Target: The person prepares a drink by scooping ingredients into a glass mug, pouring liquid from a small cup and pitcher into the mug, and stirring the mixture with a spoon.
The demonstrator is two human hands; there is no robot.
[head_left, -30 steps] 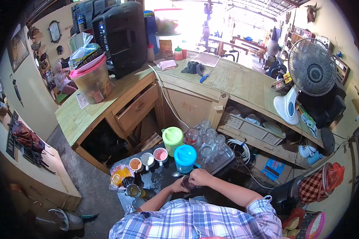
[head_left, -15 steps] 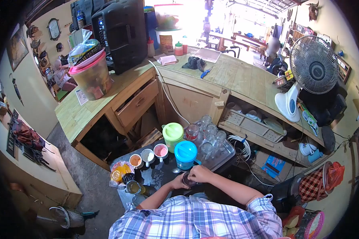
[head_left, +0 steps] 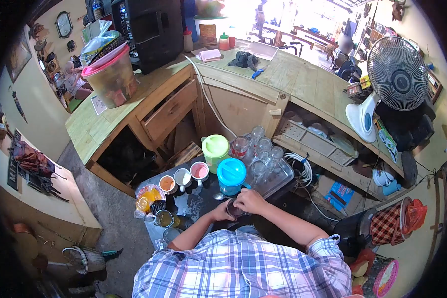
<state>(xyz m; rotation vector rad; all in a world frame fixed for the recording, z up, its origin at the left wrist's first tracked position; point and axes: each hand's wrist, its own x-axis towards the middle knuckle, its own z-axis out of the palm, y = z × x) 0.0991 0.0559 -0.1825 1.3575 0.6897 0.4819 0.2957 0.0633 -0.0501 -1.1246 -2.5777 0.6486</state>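
Note:
My left hand [head_left: 222,211] is wrapped round a dark glass [head_left: 235,208] near the front edge of the low table. Over the rim of that glass, my right hand [head_left: 249,201] has its fingers pressed together; what they hold, if anything, is hidden. Just beyond the hands stand a blue-lidded jug [head_left: 232,172] and a green-lidded jug [head_left: 215,147]. A spoon [head_left: 218,196] lies left of the blue jug. Three cups, one orange [head_left: 167,184], one white [head_left: 183,178] and one pink [head_left: 199,171] inside, form a row to the left.
Clear glasses [head_left: 264,145] crowd a metal tray [head_left: 279,180] at the right. A yellow bag [head_left: 146,199] and glass jars [head_left: 165,219] sit at the table's left side. Behind rises a wooden counter [head_left: 293,74] with a fan [head_left: 400,74]. A bin [head_left: 352,233] stands at the right.
The view has tipped downward, so the counter and table sit higher in the picture. Both hands stay at the dark glass, with only small shifts of the right fingers over its rim.

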